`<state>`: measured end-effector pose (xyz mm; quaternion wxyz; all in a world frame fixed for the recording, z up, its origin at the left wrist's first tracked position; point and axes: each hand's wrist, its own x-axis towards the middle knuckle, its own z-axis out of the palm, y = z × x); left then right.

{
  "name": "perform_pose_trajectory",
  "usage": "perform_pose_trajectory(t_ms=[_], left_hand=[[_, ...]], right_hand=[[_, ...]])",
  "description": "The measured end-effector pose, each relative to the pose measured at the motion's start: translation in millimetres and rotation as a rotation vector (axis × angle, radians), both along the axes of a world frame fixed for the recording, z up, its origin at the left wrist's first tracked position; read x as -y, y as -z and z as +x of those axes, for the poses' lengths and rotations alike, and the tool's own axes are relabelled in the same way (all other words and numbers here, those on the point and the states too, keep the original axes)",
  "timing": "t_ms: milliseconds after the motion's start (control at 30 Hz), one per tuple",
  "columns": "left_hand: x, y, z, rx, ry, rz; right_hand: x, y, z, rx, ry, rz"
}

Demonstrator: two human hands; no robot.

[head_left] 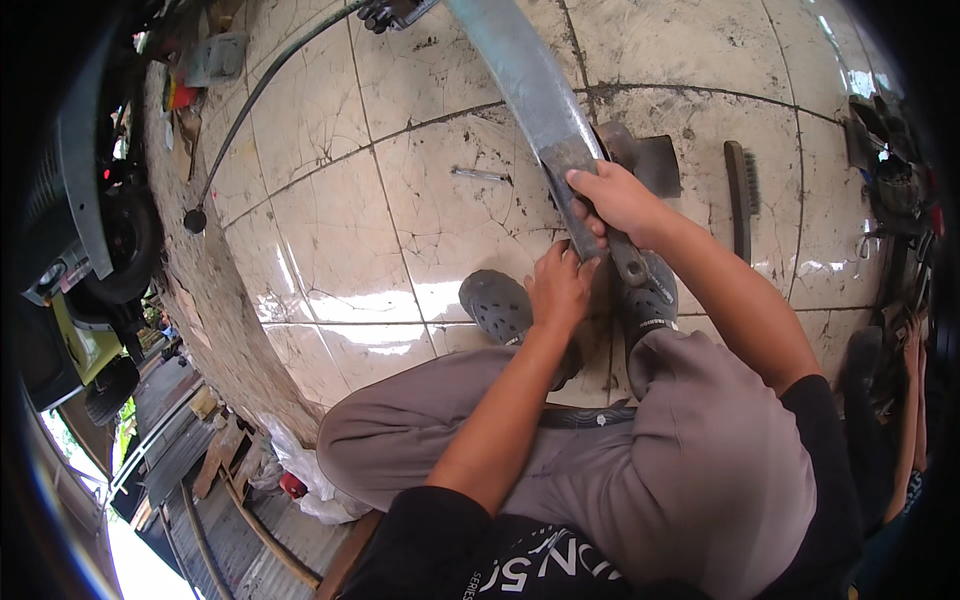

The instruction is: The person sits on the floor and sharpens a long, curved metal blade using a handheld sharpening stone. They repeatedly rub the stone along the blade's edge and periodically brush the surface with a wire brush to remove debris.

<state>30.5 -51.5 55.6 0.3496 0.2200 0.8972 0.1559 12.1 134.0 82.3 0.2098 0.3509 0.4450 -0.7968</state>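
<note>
A long grey metal strip (520,80) with a blue-green tint runs down from the top edge to its darker end, where a narrower piece with a holed tip (630,262) shows. My right hand (610,205) grips this end, thumb on top and fingers curled underneath. Just below, my left hand (558,285) has its fingers bent onto the tip of the strip's dark left part. A dark plate (655,165) lies beside the strip. A wire brush (740,200) is on the tiles to the right, and a small metal rod (480,175) to the left.
A black hose (250,110) crosses the tiled floor (310,250). My feet in grey clogs (490,305) are beneath my hands. A vehicle wheel (125,245) and scrap boards (215,460) are at left. Dark tools (885,160) and another person's arm (910,400) are at right.
</note>
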Motion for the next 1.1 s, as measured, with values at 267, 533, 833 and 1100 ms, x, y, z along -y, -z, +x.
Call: perform_pose_trajectory(t_ms=[267, 533, 833, 1100], left_hand=[[6, 6, 0, 0.076, -0.023, -0.014], [4, 9, 2, 0.015, -0.073, 0.066], [8, 3, -5, -0.015, -0.053, 0.084], [3, 1, 1, 0.038, -0.111, 0.081]], right_hand=[[-46, -22, 41, 0.109, 0.222, 0.143], [-83, 79, 137, 0.366, 0.227, 0.747], [-88, 93, 169, 0.19, 0.012, 1.56], [-103, 108, 206, 0.36, -0.103, 1.645]])
